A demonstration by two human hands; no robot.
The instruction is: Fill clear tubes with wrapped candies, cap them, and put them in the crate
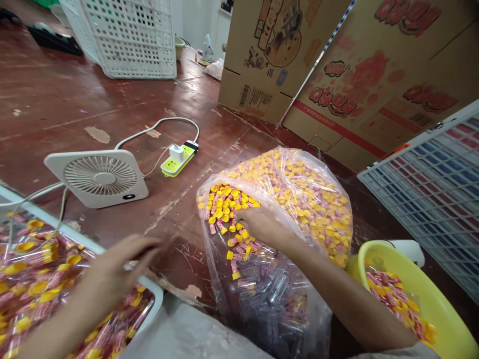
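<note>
A large clear plastic bag [314, 184] on the floor holds many small red-and-white tubes with yellow caps [224, 204]. Inside its mouth is my right hand [260, 224], fingers curled down among the capped pieces; what they grip is hidden. Clear empty tubes [277, 284] lie in the bag's near part, below my right wrist. My left hand [125, 259], slightly blurred, is above the rim of a white tray [152, 294] at lower left. Its fingers are stretched out, thumb apart, holding nothing visible. Longer clear tubes with yellow caps [48, 294] fill that tray.
A white fan [101, 177] stands behind the tray, cabled near a green power strip [177, 162]. At right are a yellow basin [426, 304] with capped pieces and a grey crate [422, 189]. Cardboard boxes [292, 94] and a white basket [127, 40] stand behind.
</note>
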